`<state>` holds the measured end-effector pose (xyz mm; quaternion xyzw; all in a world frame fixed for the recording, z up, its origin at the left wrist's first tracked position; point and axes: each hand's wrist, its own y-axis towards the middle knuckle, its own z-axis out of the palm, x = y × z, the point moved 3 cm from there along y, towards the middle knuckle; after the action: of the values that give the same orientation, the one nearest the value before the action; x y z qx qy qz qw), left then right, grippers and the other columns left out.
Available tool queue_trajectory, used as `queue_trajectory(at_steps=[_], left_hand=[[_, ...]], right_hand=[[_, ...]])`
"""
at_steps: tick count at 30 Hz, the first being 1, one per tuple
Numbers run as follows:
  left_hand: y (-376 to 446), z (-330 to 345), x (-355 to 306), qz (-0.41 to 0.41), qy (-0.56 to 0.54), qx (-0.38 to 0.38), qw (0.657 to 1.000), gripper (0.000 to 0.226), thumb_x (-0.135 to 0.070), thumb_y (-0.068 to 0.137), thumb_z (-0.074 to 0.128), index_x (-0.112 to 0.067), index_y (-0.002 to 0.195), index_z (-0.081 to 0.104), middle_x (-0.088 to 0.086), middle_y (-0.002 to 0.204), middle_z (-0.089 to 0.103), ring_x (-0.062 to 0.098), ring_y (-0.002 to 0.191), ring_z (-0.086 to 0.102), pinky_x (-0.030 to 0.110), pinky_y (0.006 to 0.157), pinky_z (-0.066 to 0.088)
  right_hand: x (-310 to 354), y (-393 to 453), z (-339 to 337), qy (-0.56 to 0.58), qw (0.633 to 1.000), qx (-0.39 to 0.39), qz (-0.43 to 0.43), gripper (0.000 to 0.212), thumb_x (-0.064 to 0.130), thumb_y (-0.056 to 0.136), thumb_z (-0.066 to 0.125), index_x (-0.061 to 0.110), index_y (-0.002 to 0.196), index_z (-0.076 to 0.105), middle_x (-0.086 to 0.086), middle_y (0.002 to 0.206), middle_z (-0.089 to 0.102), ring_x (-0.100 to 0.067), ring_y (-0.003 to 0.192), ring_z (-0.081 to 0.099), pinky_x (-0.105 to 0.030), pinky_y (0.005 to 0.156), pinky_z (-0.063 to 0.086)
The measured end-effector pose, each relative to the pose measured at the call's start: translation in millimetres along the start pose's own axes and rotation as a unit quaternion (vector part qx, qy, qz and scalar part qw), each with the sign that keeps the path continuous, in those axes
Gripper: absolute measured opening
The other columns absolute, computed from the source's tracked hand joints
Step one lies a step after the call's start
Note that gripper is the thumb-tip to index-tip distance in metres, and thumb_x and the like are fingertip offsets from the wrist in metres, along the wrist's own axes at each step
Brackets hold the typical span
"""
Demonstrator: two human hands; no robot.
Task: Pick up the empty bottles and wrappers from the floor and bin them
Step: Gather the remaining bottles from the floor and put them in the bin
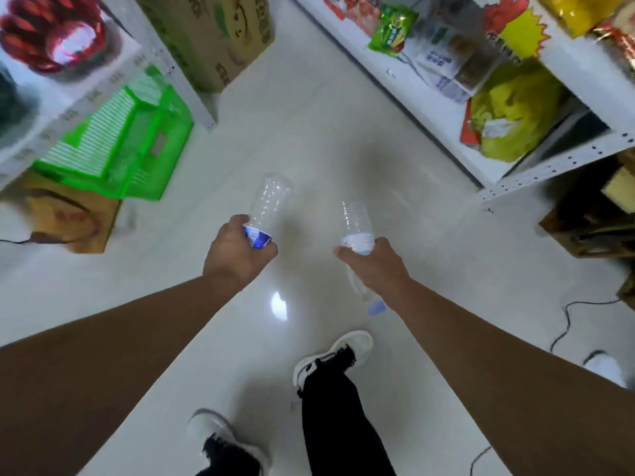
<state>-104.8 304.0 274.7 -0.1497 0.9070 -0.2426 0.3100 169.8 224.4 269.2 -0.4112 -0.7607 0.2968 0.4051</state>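
Bottles (271,197) held between green basket (120,146) and shelf (549,163).

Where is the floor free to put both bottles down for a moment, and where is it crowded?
Free: the white floor ahead of the left hand and right hand, between the green basket and the right shelf. Crowded: the left side with basket and cardboard boxes; the lower right, where a cable lies.

Your forearms (120,341) showing bare, no sleeves reaching into view. You're wearing black trousers (338,417) with frayed hems. You're wearing white sneakers (357,345) with black laces; left sneaker (213,427) looking blurred.
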Motion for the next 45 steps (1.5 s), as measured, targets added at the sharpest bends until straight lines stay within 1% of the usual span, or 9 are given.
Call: queue_trajectory(at_steps=[5,10,14,18,25,33,38,43,45], left_hand=[[-24,-66,142,-0.086,-0.075,-0.026,0.993,0.102,-0.06,0.065,0.077,-0.03,0.157,0.044,-0.002,0.133,0.06,0.019,0.103,0.063,0.023,0.049,0.041],[-88,-134,304,-0.159,-0.119,-0.054,0.979,0.1,-0.055,0.079,0.079,-0.031,0.165,0.035,0.0,0.14,0.059,0.02,0.114,0.062,0.029,0.081,0.048],[-153,-194,410,-0.232,-0.188,-0.076,0.952,0.099,-0.056,0.071,0.078,-0.034,0.16,0.039,-0.004,0.132,0.061,0.015,0.103,0.063,0.032,0.083,0.052],[-223,-239,506,-0.278,-0.229,-0.101,0.927,0.084,-0.056,0.066,0.076,-0.029,0.142,0.055,-0.004,0.123,0.07,0.022,0.113,0.068,0.039,0.099,0.056],[-335,-273,616,-0.389,-0.339,-0.187,0.836,0.05,-0.057,0.061,0.072,-0.033,0.104,0.061,-0.009,0.086,0.072,0.004,0.073,0.07,0.029,0.062,0.055],[-350,-272,672,-0.498,-0.392,-0.201,0.747,0.106,-0.056,0.064,0.07,-0.016,0.157,0.042,0.015,0.135,0.063,0.037,0.12,0.067,0.053,0.106,0.055],[-327,-270,693,-0.499,-0.365,-0.211,0.757,0.089,-0.057,0.067,0.069,-0.023,0.147,0.048,0.008,0.12,0.063,0.032,0.101,0.07,0.055,0.094,0.06],[-285,-261,739,-0.458,-0.322,-0.207,0.802,0.082,-0.049,0.096,0.065,-0.03,0.166,0.027,0.006,0.132,0.056,0.028,0.108,0.063,0.047,0.095,0.055],[-267,-249,762,-0.441,-0.3,-0.178,0.827,0.072,-0.049,0.098,0.06,-0.029,0.16,0.032,0.009,0.133,0.052,0.031,0.115,0.06,0.047,0.099,0.053]], right_hand=[[53,-40,112,-0.085,0.992,0.036,-0.081,0.079,0.082,0.056,0.073,0.031,0.112,0.051,0.004,0.098,0.07,-0.025,0.085,0.073,-0.044,0.08,0.062],[87,-115,245,-0.152,0.975,0.098,-0.132,0.077,0.076,0.06,0.075,0.027,0.114,0.049,-0.003,0.1,0.072,-0.027,0.076,0.072,-0.04,0.066,0.057],[102,-193,347,-0.219,0.95,0.141,-0.172,0.069,0.071,0.068,0.078,0.027,0.113,0.05,-0.002,0.101,0.072,-0.023,0.075,0.071,-0.034,0.062,0.051],[106,-263,446,-0.275,0.921,0.195,-0.198,0.067,0.071,0.076,0.079,0.025,0.117,0.054,-0.003,0.106,0.072,-0.025,0.087,0.074,-0.044,0.081,0.063],[105,-353,572,-0.332,0.883,0.278,-0.182,0.069,0.061,0.083,0.079,0.018,0.128,0.049,-0.015,0.115,0.071,-0.038,0.098,0.073,-0.049,0.088,0.059],[117,-364,679,-0.402,0.845,0.33,-0.125,0.069,0.05,0.08,0.076,0.01,0.127,0.045,-0.017,0.095,0.068,-0.03,0.066,0.062,-0.038,0.062,0.05],[121,-359,731,-0.436,0.823,0.333,-0.148,0.073,0.052,0.085,0.078,0.008,0.131,0.042,-0.021,0.12,0.07,-0.032,0.093,0.068,-0.042,0.072,0.056],[103,-351,781,-0.489,0.789,0.33,-0.173,0.079,0.055,0.095,0.069,0.006,0.151,0.043,-0.019,0.144,0.06,-0.038,0.127,0.064,-0.042,0.1,0.053],[90,-346,802,-0.489,0.798,0.309,-0.168,0.075,0.053,0.097,0.068,0.003,0.149,0.048,-0.018,0.141,0.061,-0.036,0.123,0.064,-0.035,0.093,0.049]])
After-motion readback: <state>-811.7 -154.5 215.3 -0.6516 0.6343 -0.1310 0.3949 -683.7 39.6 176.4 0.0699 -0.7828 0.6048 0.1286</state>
